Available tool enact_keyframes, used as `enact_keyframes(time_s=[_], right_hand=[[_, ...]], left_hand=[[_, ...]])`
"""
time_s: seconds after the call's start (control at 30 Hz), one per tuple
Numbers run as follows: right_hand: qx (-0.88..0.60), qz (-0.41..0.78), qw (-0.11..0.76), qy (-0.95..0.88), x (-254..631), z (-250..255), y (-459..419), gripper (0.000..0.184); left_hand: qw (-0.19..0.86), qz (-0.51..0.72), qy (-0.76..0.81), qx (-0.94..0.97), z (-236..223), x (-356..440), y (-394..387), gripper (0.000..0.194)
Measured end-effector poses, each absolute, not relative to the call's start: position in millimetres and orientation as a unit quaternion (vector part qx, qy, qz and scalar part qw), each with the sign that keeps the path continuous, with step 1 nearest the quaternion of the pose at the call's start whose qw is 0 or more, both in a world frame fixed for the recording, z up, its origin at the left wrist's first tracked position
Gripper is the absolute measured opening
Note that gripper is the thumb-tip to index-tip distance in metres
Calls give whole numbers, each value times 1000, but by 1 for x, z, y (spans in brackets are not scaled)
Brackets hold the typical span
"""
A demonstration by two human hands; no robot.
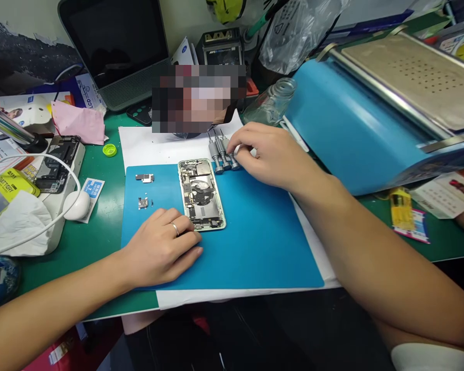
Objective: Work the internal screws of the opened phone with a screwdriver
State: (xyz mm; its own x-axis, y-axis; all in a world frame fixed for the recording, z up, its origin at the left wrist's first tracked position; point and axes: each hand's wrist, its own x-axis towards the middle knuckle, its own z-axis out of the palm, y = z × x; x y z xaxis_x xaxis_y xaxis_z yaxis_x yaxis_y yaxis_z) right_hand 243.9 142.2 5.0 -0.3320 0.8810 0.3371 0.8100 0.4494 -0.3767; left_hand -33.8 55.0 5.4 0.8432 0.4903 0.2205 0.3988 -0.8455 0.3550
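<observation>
Fingers of the right hand (268,154) curl at precision screwdrivers (215,157) beyond the opened smartphone (209,212), pinch indiscernible; left hand (160,251), fingers slightly spread, at its near-left corner. Smartphone contains exposed circuitry (187,191); glass jar (271,100) behind, rightward.

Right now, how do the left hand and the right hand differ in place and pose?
The left hand is at the near end of the opened phone; the right hand is at the grey screwdrivers. The left hand wears a ring; none shows on the right hand. The left hand's fingers lie loosely bent; the right hand's thumb and forefinger curl toward each other. Both are bare.
</observation>
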Motion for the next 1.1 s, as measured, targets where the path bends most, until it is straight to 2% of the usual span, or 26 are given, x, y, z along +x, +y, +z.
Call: enact_keyframes(time_s=[0.13, 0.53, 0.83, 1.1], right_hand=[[-521, 91, 238, -815, 242, 9, 142, 21], [-501, 160, 99, -845, 239, 15, 138, 19], [-501, 141, 122, -845, 239, 8, 141, 14], [-531, 133, 204, -812, 236, 8, 141, 13]], left_hand=[[150, 151, 234, 948, 6, -34, 55, 18], [147, 164, 232, 947, 3, -35, 54, 20], [149, 163, 234, 947, 3, -35, 54, 20], [145, 167, 232, 947, 3, -34, 55, 20]])
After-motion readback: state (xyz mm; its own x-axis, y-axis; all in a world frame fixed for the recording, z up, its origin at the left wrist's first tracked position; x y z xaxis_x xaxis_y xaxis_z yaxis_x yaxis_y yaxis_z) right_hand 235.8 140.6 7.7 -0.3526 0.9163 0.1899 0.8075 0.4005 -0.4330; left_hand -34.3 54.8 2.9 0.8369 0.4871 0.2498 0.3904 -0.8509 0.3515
